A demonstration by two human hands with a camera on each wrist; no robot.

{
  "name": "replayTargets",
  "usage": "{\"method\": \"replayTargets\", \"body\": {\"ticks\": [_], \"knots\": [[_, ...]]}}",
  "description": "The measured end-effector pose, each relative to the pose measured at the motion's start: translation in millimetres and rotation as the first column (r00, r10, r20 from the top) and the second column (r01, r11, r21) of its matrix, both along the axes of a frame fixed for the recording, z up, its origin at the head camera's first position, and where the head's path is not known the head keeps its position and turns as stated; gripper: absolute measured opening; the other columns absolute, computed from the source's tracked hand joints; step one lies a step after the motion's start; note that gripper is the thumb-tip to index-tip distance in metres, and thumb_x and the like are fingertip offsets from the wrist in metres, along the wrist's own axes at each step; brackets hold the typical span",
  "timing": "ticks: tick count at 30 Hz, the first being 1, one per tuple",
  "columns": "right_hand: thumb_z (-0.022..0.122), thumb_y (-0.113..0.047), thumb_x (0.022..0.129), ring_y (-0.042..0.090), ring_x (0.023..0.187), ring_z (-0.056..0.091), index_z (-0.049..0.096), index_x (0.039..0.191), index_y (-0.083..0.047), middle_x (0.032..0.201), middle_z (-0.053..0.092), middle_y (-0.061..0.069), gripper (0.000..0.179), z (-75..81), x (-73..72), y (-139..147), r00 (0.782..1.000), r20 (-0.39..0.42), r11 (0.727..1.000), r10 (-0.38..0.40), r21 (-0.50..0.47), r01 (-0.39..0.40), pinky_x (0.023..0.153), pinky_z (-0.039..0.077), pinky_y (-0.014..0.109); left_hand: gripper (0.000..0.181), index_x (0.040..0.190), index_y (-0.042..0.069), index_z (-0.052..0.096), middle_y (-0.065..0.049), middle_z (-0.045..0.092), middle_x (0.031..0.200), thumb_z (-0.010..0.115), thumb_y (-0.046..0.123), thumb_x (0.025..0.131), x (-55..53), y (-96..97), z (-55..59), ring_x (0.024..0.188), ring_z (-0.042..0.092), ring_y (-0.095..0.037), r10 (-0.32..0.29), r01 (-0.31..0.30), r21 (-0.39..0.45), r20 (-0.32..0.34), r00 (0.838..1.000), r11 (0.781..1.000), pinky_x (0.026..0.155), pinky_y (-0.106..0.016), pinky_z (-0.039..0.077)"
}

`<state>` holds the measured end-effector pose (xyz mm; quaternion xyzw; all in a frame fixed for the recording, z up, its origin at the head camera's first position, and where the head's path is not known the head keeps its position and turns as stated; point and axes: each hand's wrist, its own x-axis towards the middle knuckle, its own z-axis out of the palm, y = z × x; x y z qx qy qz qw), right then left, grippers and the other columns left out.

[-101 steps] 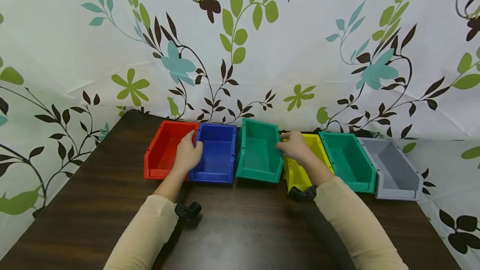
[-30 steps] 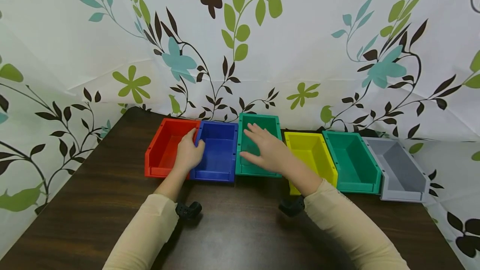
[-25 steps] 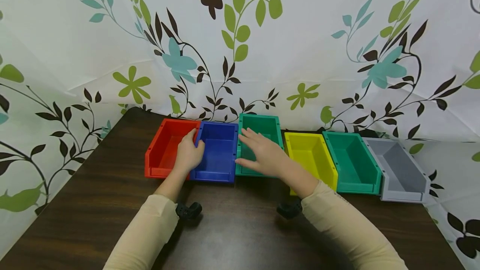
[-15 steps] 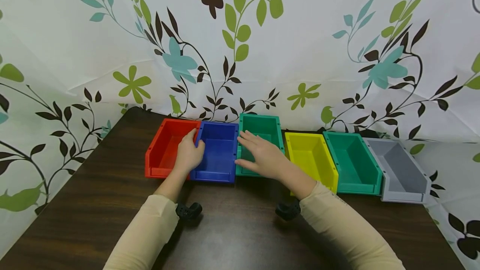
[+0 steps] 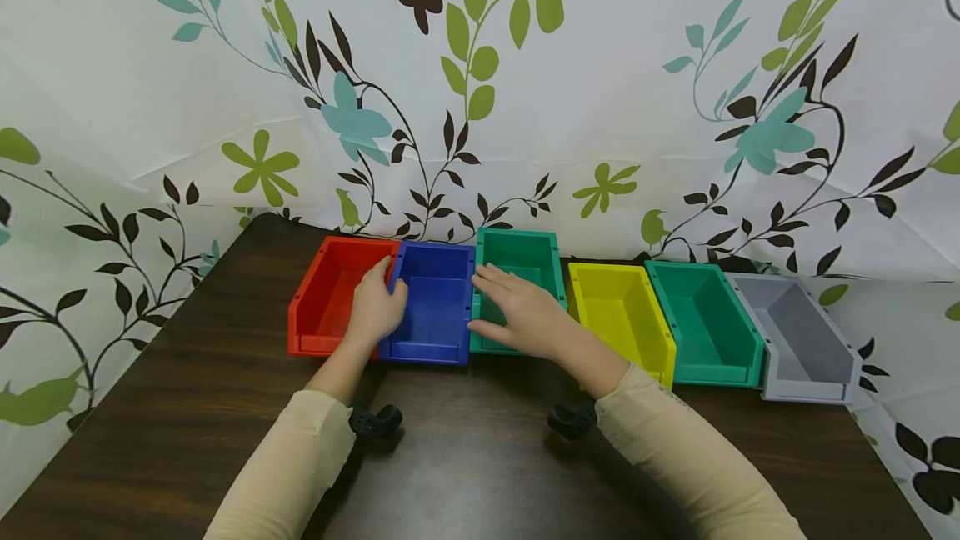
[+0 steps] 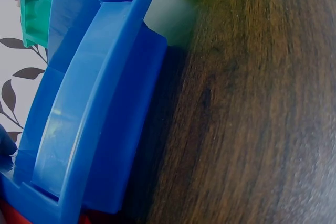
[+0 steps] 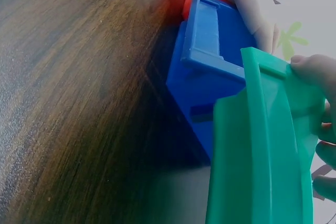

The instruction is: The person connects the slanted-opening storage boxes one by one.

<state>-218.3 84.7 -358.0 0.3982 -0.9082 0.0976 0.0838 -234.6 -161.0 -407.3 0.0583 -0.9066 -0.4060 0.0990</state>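
In the head view my left hand (image 5: 377,302) pinches the adjoining walls of the red bin (image 5: 318,338) and the blue bin (image 5: 435,307), thumb on the blue side. The right hand (image 5: 525,312) reaches across the left green bin (image 5: 525,247), its fairly straight fingers at that bin's left wall beside the blue one. In the right wrist view the thumb (image 7: 310,69) touches the green rim, with the other fingers partly cut off at the edge. The left wrist view shows the blue bin's front (image 6: 100,103).
Right of the hands stand a yellow bin (image 5: 618,307), a second green bin (image 5: 705,323) and a grey bin (image 5: 795,340). All sit on a dark wooden table (image 5: 465,457) against a leaf-patterned cloth (image 5: 525,123).
The right hand has moved from the left green bin's right wall to its left wall. That bin, tilted before, now stands straighter beside the blue one. My left hand has kept its hold.
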Motion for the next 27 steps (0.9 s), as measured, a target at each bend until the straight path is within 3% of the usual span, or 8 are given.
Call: {"method": "replayTargets", "body": {"ticks": [13, 27], "knots": [[0.058, -0.048, 0.089, 0.026, 0.135, 0.041, 0.048, 0.137, -0.003, 0.145, 0.044, 0.013, 0.067, -6.8, 0.0, -1.2, 1.0, -0.02, 1.0, 0.015, -0.013, -0.015, 0.106, 0.039, 0.043, 0.056, 0.144, -0.002, 0.035, -0.025, 0.042, 0.143, 0.045, 0.018, 0.092, 0.5, 0.3, 0.8, 0.129, 0.042, -0.043, -0.003, 0.003, 0.005, 0.006, 1.0, 1.0, 0.108, -0.054, 0.032], [0.059, -0.048, 0.089, 0.026, 0.134, 0.043, 0.048, 0.137, -0.002, 0.145, 0.044, 0.013, 0.067, -17.7, 1.3, -4.9, 1.0, 0.02, 0.999, -0.016, 0.042, 0.016, 0.106, 0.039, 0.042, 0.056, 0.143, -0.003, 0.035, -0.026, 0.042, 0.142, 0.045, 0.018, 0.092, 1.1, 0.1, 2.2, 0.129, 0.042, -0.043, -0.009, 0.009, -0.002, 0.003, 1.0, 1.0, 0.108, -0.054, 0.032]]}}
